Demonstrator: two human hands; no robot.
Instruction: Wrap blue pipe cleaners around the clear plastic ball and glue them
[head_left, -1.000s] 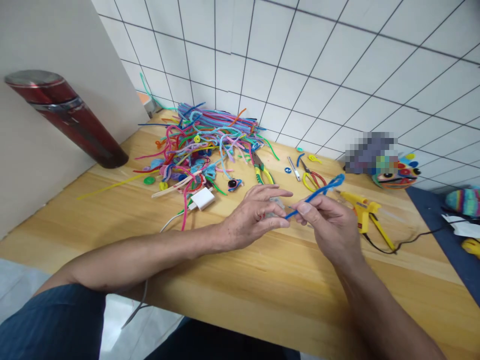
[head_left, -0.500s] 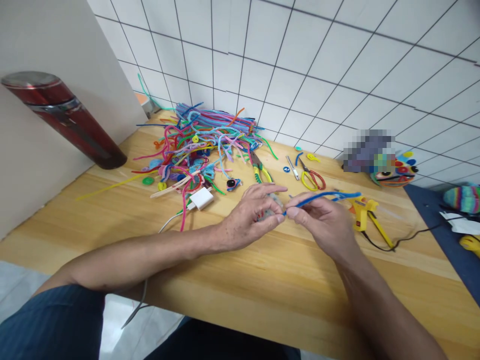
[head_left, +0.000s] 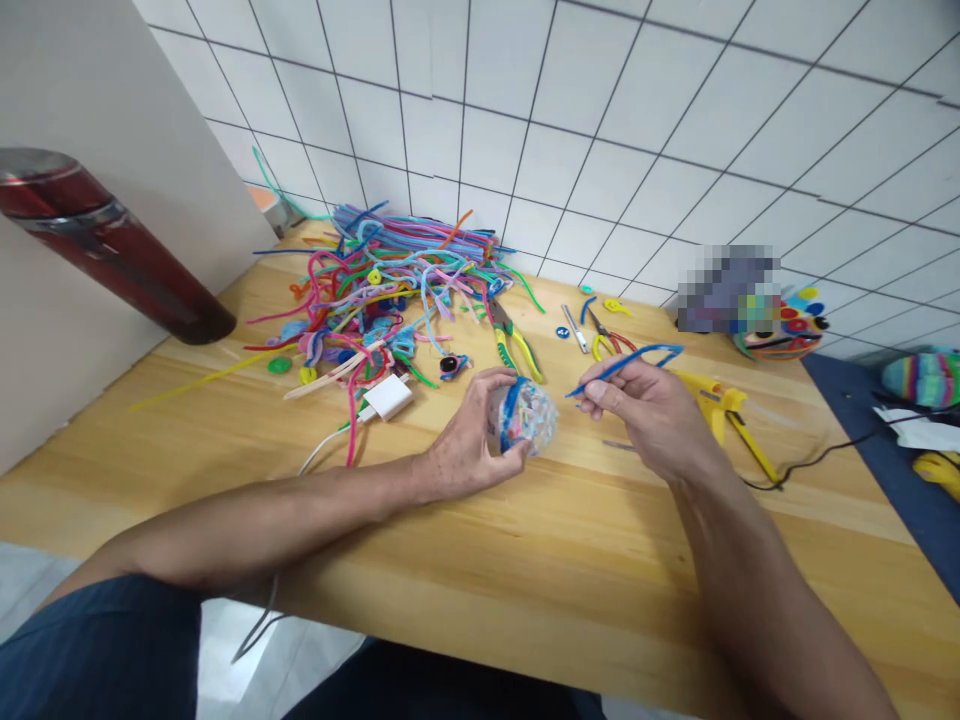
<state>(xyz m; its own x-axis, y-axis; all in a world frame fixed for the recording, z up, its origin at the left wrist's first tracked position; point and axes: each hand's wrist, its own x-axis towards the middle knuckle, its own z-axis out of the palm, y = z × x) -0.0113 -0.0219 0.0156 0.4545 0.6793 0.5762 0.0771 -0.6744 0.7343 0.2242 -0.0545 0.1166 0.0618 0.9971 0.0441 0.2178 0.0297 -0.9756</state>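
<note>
My left hand (head_left: 472, 435) is closed around a rounded, clear-looking ball (head_left: 538, 418) with multicoloured bits showing and a blue fuzzy band across it. To its right, my right hand (head_left: 649, 415) pinches a blue pipe cleaner (head_left: 626, 367), bent back on itself at its far end. The pipe cleaner's near tip points at the ball, with a gap between them. Green-and-yellow pliers (head_left: 517, 345) lie just beyond the ball. Behind my right hand, a yellow glue gun (head_left: 716, 400) is partly hidden.
A tangled heap of pipe cleaners (head_left: 375, 290) spreads at the back left, near a white charger plug (head_left: 388, 397). Scissors (head_left: 607, 335) and a craft knife (head_left: 575, 328) lie toward the wall. A red flask (head_left: 120, 250) stands at left; a colourful decorated object (head_left: 780, 325) sits back right.
My hands have moved apart. The ball has turned into fuller view in my left hand, showing its blue band. The pipe cleaner's tip has come away from the ball.
</note>
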